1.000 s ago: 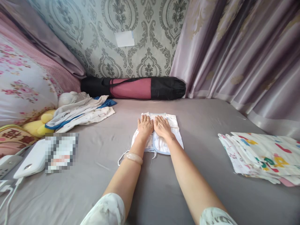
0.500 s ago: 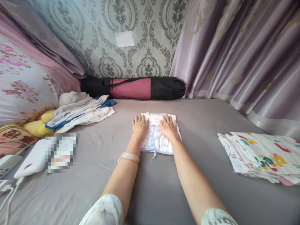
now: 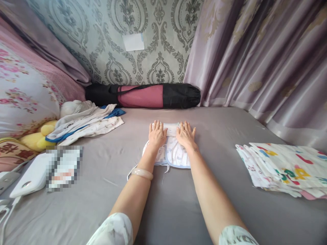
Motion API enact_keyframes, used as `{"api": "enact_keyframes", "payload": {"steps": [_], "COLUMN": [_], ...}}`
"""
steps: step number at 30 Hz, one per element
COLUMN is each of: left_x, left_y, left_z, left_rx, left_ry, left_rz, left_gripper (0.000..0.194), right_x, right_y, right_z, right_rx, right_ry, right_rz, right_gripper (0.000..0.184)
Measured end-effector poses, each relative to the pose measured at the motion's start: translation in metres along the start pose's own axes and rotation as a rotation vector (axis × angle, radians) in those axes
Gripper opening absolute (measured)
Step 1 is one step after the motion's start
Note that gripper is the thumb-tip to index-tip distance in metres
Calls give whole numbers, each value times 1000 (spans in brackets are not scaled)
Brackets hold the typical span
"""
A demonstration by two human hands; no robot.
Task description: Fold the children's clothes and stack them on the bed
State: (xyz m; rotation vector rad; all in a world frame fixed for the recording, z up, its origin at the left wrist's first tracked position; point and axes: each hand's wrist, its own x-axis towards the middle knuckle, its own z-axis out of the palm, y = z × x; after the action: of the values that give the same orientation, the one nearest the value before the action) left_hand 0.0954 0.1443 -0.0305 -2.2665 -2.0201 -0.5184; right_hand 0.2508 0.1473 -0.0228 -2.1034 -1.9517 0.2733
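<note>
Fingers of the left hand lie loosely spread, and those of the right hand likewise, both pressed flat on a blue-edged white top and hiding parts of it. The left forearm and its pale bangle reach over one lower edge. Around the top, on a grey sheet: a rolled mat about eleven o'clock, crumpled clothes between nine and ten, yellow plush toy at nine, white corded device beside a blurred-out packet just under nine, folded printed cloths at three.
</note>
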Motion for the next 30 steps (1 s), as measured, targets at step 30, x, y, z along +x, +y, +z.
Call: {"api": "enact_keyframes", "payload": {"steps": [30], "left_x": [-4], "left_y": [3], "left_z": [16], "left_rx": [32], "left_ry": [-119], "left_rz": [94], "left_gripper": [58], "right_x": [-8], "right_y": [-9], "right_z": [3], "right_rx": [-72], "right_ry": [-144], "right_rz": [-103], "right_gripper": [59]}}
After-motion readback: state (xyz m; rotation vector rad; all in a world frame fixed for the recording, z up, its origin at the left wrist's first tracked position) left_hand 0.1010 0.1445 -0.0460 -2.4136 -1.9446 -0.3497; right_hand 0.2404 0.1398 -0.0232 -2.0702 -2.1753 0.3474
